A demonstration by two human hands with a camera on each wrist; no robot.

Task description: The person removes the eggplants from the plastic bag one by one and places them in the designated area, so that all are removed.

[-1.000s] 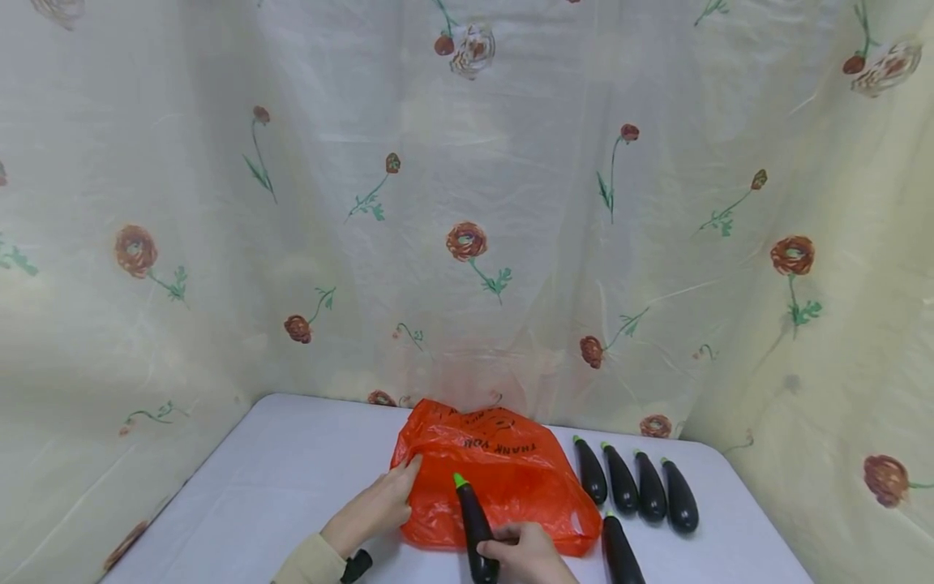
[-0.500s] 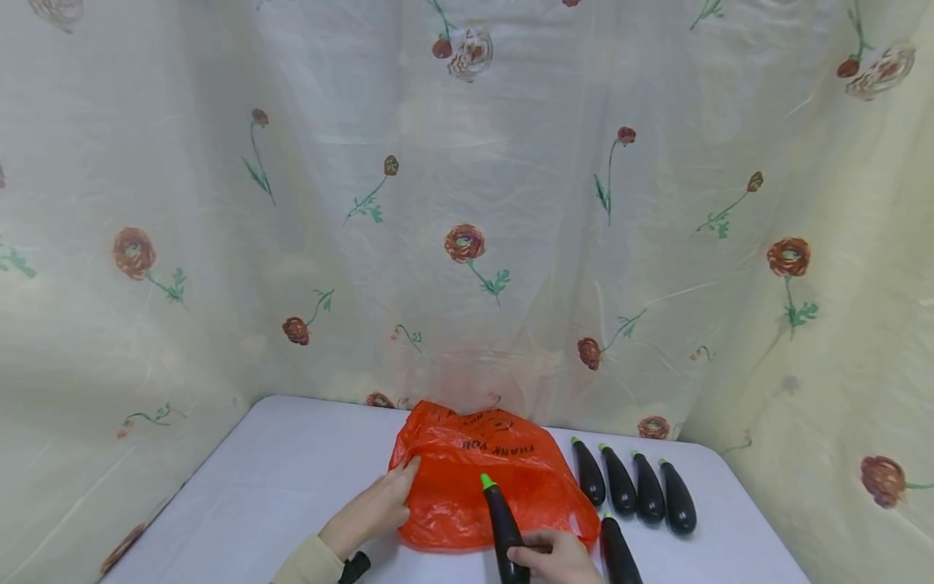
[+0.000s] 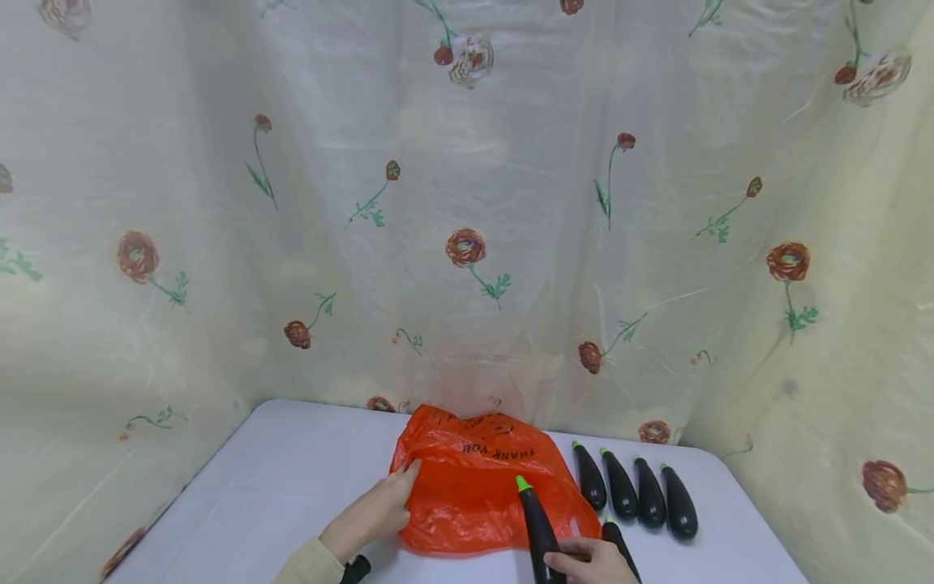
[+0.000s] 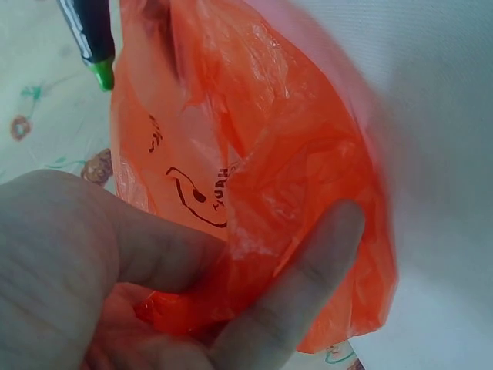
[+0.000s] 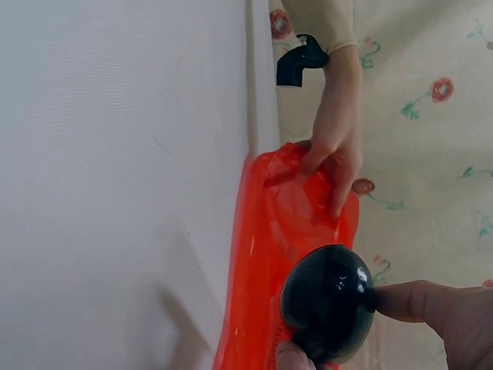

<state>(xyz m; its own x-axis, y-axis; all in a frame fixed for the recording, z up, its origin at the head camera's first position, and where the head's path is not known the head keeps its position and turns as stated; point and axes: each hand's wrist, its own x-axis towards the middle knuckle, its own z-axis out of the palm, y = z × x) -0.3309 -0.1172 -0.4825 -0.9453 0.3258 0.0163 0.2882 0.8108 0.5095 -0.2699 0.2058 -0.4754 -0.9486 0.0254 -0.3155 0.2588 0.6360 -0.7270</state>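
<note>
A red plastic bag [image 3: 460, 503] printed with black lettering lies on the table. My left hand [image 3: 374, 513] pinches the left side of its mouth between thumb and fingers, and the left wrist view shows the film [image 4: 277, 162] bunched there. My right hand [image 3: 597, 561] grips a dark eggplant [image 3: 538, 527] near its thick end. Its green stem tip points up and away, in front of the bag's right part. In the right wrist view, the eggplant's round end [image 5: 327, 301] sits between thumb and finger, with the bag behind it.
Several eggplants [image 3: 620, 487] stand in a row at the table's right, beside the bag. Another eggplant [image 3: 616, 539] lies nearer, partly behind my right hand. A flowered curtain [image 3: 467, 162] hangs around the white table [image 3: 314, 438].
My right hand has carried the eggplant to the right, from the middle of the bag's front toward its right end. The left hand stays on the bag's edge.
</note>
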